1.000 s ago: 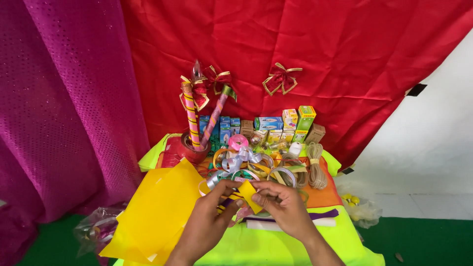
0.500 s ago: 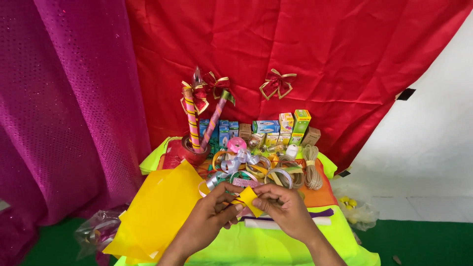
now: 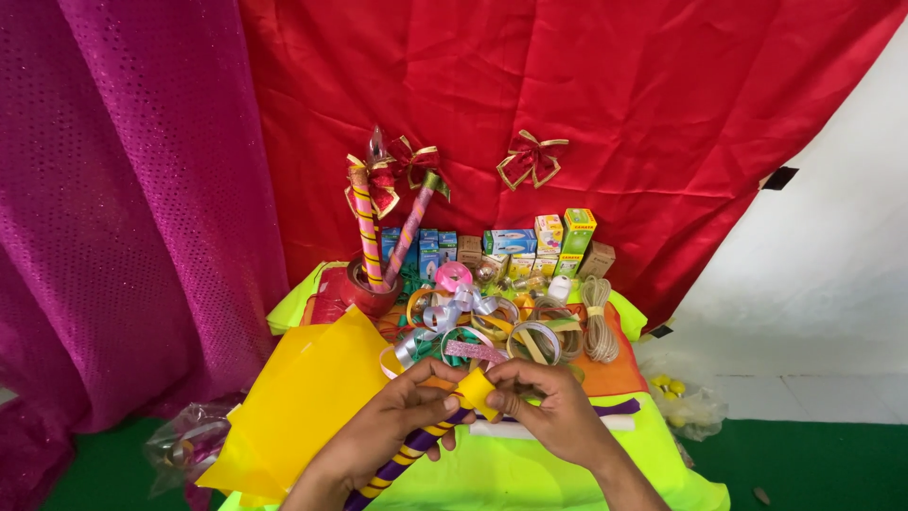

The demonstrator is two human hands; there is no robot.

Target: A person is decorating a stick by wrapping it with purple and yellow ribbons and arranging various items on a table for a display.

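My left hand (image 3: 392,424) grips a purple stick wound with yellow bands (image 3: 402,460), which slants down to the lower left. My right hand (image 3: 553,409) pinches a small folded piece of yellow paper (image 3: 478,391) at the stick's top end. Both hands meet over a neon yellow-green table cover (image 3: 530,468). A large yellow sheet (image 3: 307,402) lies just left of my left hand.
Behind my hands lies a heap of ribbon rolls (image 3: 482,322) and a coil of twine (image 3: 596,322). Small boxes (image 3: 515,246) line the back. Two pink striped sticks with bows (image 3: 374,227) stand in a red pot (image 3: 364,289). Red cloth (image 3: 567,95) and magenta cloth (image 3: 123,189) hang behind.
The view has shifted slightly. My fingers keep working the yellow paper at the stick's end; hands stay in about the same place.
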